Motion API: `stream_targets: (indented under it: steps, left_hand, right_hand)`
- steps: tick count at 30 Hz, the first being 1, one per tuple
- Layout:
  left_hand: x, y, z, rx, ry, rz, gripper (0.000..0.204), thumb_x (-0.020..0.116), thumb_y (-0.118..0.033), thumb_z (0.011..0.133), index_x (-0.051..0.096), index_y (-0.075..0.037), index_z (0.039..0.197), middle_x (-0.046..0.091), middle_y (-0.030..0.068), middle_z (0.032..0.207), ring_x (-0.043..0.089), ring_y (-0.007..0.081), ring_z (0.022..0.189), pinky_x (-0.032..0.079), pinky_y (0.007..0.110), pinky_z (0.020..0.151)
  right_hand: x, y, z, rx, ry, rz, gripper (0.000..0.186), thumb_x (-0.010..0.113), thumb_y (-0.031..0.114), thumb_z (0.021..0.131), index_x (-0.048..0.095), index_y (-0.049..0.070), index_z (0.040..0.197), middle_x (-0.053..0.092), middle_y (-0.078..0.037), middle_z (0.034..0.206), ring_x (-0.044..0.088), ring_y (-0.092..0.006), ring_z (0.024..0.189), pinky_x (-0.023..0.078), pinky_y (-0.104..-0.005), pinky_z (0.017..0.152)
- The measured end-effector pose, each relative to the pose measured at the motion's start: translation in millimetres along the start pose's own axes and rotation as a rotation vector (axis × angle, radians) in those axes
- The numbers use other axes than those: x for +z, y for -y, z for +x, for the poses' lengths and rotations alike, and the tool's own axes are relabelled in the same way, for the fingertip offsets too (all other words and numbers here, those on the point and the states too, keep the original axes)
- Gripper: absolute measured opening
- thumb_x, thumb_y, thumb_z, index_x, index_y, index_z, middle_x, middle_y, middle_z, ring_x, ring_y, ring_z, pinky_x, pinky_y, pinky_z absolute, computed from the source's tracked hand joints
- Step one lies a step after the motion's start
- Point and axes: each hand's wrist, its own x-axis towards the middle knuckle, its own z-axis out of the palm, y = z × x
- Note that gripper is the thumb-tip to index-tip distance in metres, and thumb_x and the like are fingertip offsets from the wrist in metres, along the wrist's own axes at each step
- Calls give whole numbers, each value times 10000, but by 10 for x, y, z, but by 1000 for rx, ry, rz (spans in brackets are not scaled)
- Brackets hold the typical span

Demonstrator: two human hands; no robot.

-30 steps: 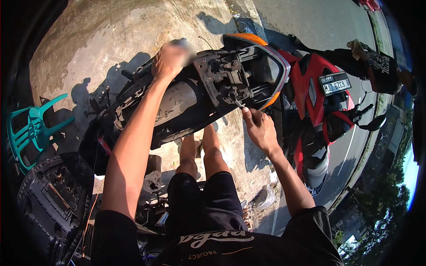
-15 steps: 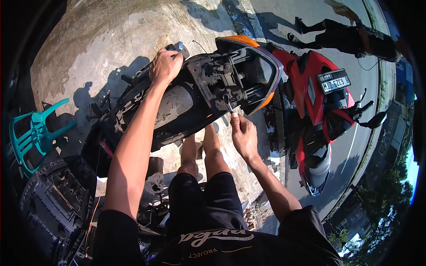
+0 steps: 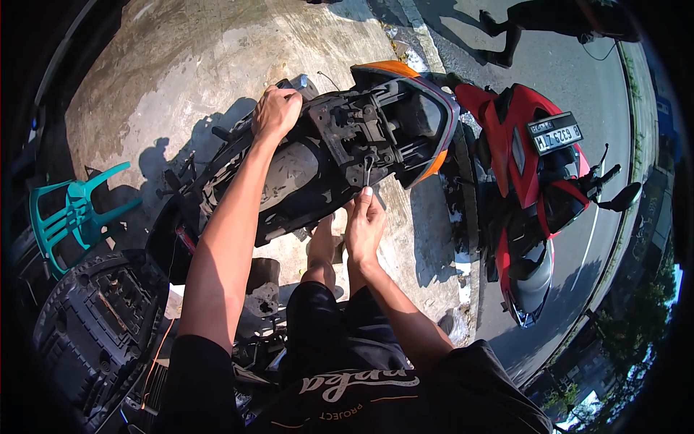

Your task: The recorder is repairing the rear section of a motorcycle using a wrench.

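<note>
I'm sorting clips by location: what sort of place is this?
Probably a roadside motorcycle repair spot: a partly stripped motorbike, what looks like a wrench in the right hand, and asphalt road nearby.

The left grip (image 3: 277,114) hides its own fingertips, the right grip (image 3: 365,226) covers the wrench's (image 3: 368,173) lower end, and the picture's upper edge crops a bystander (image 3: 553,18).

We face the first motorcycle (image 3: 293,170), crosswise before us | our left hand (image 3: 278,113) at its far side | our right hand (image 3: 366,226) at its near side, on the near end of a wrench (image 3: 369,172) | left: chair (image 3: 81,213), panel (image 3: 97,325) nearer us | right: second motorcycle (image 3: 510,148), road (image 3: 575,289) farther right | ahead-right: another person (image 3: 560,19)
</note>
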Motion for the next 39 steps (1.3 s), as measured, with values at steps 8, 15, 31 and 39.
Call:
stream_targets:
  steps: [8, 15, 31, 39]
  left_hand:
    - [24, 112, -13, 81, -41, -5, 341, 553, -325, 853, 766, -141, 1046, 635, 176, 1215, 615, 373, 1122, 494, 432, 949]
    - [9, 45, -43, 96, -56, -40, 323, 567, -319, 855, 774, -121, 1006, 649, 179, 1175, 630, 375, 1081, 500, 433, 927]
    - [1, 60, -35, 131, -82, -49, 286, 596, -304, 847, 777, -105, 945, 652, 168, 1117, 622, 378, 1065, 494, 440, 922]
    - [-37, 85, -48, 128, -57, -50, 277, 594, -306, 851, 777, -116, 935, 641, 159, 1112, 611, 374, 1075, 489, 450, 920]
  right_hand:
    - [6, -21, -57, -52, 22, 47, 496, 388, 368, 1095, 537, -12, 813, 547, -17, 733, 523, -98, 705, 458, -297, 667]
    - [-142, 211, -156, -206, -20, -397, 470, 441, 321, 1081, 487, -24, 766, 500, -16, 598, 459, -98, 580, 370, -346, 531]
    - [29, 856, 277, -91, 92, -231, 506, 443, 387, 1067, 554, -29, 801, 471, -149, 591, 415, -231, 547, 393, -414, 562]
    - [195, 771, 267, -53, 99, -188, 495, 410, 402, 1076, 542, 1, 817, 435, -77, 621, 371, -196, 588, 365, -366, 579]
